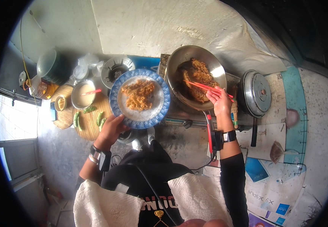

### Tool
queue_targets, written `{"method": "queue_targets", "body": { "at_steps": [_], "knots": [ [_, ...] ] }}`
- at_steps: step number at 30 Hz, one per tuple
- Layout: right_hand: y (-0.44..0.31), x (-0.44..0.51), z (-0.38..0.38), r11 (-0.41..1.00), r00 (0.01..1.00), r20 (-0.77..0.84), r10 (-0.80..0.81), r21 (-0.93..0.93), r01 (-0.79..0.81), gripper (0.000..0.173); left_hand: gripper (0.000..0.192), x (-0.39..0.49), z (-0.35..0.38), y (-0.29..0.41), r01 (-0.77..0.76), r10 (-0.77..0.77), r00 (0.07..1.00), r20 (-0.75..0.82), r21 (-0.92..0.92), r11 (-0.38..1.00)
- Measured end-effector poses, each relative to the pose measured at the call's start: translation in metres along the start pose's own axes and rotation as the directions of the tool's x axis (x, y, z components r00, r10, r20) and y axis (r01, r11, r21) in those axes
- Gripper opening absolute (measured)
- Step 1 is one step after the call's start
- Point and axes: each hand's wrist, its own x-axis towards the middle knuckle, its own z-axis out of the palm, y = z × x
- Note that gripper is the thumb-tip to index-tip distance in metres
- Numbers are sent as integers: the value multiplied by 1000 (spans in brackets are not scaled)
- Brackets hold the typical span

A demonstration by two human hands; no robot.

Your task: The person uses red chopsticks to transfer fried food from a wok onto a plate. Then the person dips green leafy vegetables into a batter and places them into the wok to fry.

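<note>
My left hand (111,130) grips the near left rim of a blue-edged plate (164,93), thumb on top. On the plate lie golden-brown fried pieces (139,95). With my right hand (220,101) I hold a pair of red chopsticks (199,85), their tips down among more fried pieces (200,72) in a steel wok (217,63). Dark oil shows around that food. The wok rests on the stove to the right of the plate, its handle (209,130) pointing toward me.
Left of the plate, a bowl of pale batter (83,95) with a red utensil stands by round woven boards (89,129) holding green peppers (77,120). Behind the plate is an uncovered gas burner (117,63). A lidded metal pot (256,92) stands right of the wok.
</note>
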Motion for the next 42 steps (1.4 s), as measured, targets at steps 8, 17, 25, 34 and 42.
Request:
{"method": "queue_targets", "body": {
  "at_steps": [8,17,25,34,42],
  "knots": [
    [5,8,-20,956,981,83,177,221,-191,34,21,3,2,3,6,-7,1000,18,36,999],
    [0,-11,-32,960,971,216,99,237,-151,32,23,5,5,8,44,-47,998,35,91,995],
    [2,-15,-37,957,969,166,182,194,-214,33,29,8,12,12,81,-91,990,104,94,992],
    [-68,-39,19,999,791,612,-4,40,-26,39,27,11,19,17,132,-163,969,188,170,977],
    [-87,-59,59,970,707,696,122,-233,62,43,24,9,28,13,183,-217,962,166,198,963]
  ]
}}
